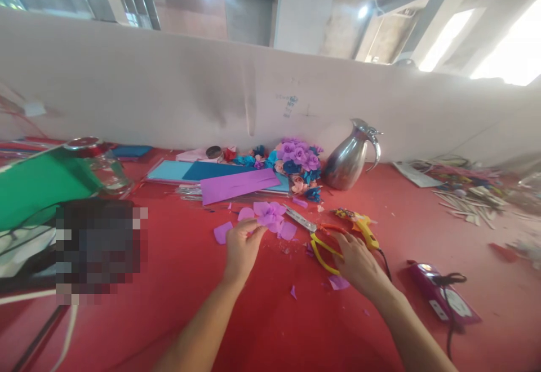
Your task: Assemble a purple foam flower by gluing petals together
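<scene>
My left hand (244, 248) pinches a purple paper flower (269, 214) at its lower left side. Loose purple petals (222, 232) lie beside it on the red table. My right hand (355, 259) is over the handles of pliers (301, 218) with yellow and orange grips, its fingers touching them; how firmly they are held is not clear. Just beyond that hand lies a yellow glue gun (367, 231) with a black cord. A purple paper scrap (338, 282) rests below the pliers.
Behind the hands are a purple paper strip (240, 185), blue sheets (173, 170), finished paper flowers (299, 158) and a metal jug (349, 158). A purple power strip (442, 293) lies right; a glass jar (101, 166) and green sheet (46, 186) stand left.
</scene>
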Motion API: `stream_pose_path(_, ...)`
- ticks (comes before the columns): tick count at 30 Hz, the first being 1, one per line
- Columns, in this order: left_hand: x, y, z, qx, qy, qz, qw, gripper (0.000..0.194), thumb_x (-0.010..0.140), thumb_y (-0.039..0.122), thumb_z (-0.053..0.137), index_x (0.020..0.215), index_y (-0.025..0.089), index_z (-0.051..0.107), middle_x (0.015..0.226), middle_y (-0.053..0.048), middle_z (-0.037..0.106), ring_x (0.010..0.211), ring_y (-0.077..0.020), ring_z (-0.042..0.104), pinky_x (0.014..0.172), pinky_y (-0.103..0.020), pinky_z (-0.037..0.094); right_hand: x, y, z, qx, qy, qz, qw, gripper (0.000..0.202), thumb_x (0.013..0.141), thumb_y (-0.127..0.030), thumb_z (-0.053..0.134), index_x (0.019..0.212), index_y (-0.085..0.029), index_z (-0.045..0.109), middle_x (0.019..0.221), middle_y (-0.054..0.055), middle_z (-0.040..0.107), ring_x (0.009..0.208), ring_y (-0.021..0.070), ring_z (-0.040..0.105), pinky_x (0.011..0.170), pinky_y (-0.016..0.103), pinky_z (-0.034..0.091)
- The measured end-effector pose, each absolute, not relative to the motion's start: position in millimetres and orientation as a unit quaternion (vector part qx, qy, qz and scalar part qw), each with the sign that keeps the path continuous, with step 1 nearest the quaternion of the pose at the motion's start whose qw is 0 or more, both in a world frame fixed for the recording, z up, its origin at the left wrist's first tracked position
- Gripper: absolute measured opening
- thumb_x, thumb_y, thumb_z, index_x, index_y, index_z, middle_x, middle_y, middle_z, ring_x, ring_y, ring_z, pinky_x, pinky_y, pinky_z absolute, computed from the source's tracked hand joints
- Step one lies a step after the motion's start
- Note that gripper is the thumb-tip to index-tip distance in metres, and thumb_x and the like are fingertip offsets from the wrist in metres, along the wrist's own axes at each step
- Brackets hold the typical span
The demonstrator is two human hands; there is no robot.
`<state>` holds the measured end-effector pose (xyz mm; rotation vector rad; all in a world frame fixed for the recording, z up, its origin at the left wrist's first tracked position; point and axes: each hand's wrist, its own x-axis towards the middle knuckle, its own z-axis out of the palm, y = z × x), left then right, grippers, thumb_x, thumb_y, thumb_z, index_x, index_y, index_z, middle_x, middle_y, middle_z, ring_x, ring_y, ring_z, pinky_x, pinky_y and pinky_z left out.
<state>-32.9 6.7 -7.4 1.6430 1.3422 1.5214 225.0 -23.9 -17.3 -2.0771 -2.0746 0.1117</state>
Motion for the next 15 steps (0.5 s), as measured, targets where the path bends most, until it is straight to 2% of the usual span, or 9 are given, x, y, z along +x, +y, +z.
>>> stream_pose_path(3,-33,8,-8,0.600,0.502,0.563,0.264,0.013,0.076,0.027,0.064,0.075,0.024,0.077,0.070,0.001,0.073,0.069,-0.0156,0.063,0.069,-0.025,0.048,219,-25,-21,-0.701,-0.711,0.032,0.055,0.044,0.071,-0.008,0.049,0.114,-0.009,0.057,0.103,0.017,0.064,0.101,0.0288,0.058,0.084,0.036,0.039)
stream_pose_path(6,-34,10,-10,0.583,0.509,0.574,0.266,0.012,0.074,0.028,0.065,0.072,0.023,0.076,0.070,0.002,0.073,0.068,-0.0156,0.062,0.069,-0.024,0.048,209,-24,-17,-0.707,-0.701,0.079,0.043,0.037,0.065,-0.008,0.051,0.102,-0.011,0.056,0.087,0.012,0.064,0.083,0.0251,0.061,0.068,0.030,0.037)
stream_pose_path(8,-35,11,-12,0.568,0.517,0.585,0.263,0.012,0.072,0.029,0.066,0.067,0.022,0.075,0.068,0.001,0.072,0.067,-0.0160,0.063,0.068,-0.025,0.048,207,-24,-16,-0.719,-0.683,0.117,0.058,0.039,0.062,-0.008,0.052,0.101,-0.013,0.053,0.079,0.007,0.063,0.072,0.0221,0.059,0.059,0.028,0.032)
stream_pose_path(11,-35,11,-14,0.551,0.520,0.598,0.262,0.013,0.072,0.031,0.067,0.068,0.022,0.075,0.070,0.001,0.072,0.069,-0.0169,0.063,0.070,-0.026,0.049,206,-25,-20,-0.726,-0.645,0.184,0.156,0.048,0.061,-0.008,0.054,0.108,-0.015,0.051,0.075,0.003,0.060,0.067,0.0195,0.057,0.056,0.027,0.031)
stream_pose_path(15,-35,11,-15,0.542,0.511,0.610,0.272,0.014,0.074,0.030,0.066,0.077,0.023,0.076,0.078,0.000,0.074,0.077,-0.0178,0.065,0.077,-0.028,0.049,197,-34,-24,-0.653,-0.540,0.394,0.355,0.061,0.063,-0.023,0.067,0.121,-0.019,0.047,0.074,-0.002,0.058,0.063,0.0169,0.056,0.055,0.027,0.039)
